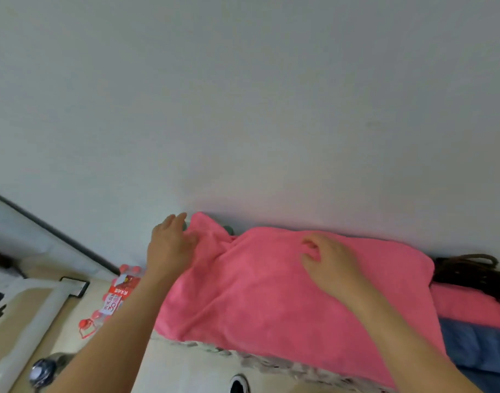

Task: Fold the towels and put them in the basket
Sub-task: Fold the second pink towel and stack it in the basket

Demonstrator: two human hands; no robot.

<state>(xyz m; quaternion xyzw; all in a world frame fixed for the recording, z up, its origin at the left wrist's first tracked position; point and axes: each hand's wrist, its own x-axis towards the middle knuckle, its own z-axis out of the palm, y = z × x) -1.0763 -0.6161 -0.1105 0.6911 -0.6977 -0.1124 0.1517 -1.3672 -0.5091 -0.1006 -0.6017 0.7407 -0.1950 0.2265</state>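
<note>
While my left hand (172,242) sits at the far left corner of the big pink fleecy towel (271,293), fingers pretty much straight and thumb against the fabric, my right hand (331,262) is on top of it nearer the middle. Its fingers are bent under, and honestly I can't tell if it's pinching any cloth. The towel's spread over a surface up against the plain white wall (243,95) and hides nearly all of it. Only a mottled grey front edge (271,361) peeks out. Off right there's a folded pink towel (467,304) and a blue cloth (475,347), both cut off by the frame, just beside a dark woven basket (467,270) that's half out of shot. Down left is a shrink-wrapped pack of red-capped bottles (116,296). The writing on its red label is too blurry to read.
</note>
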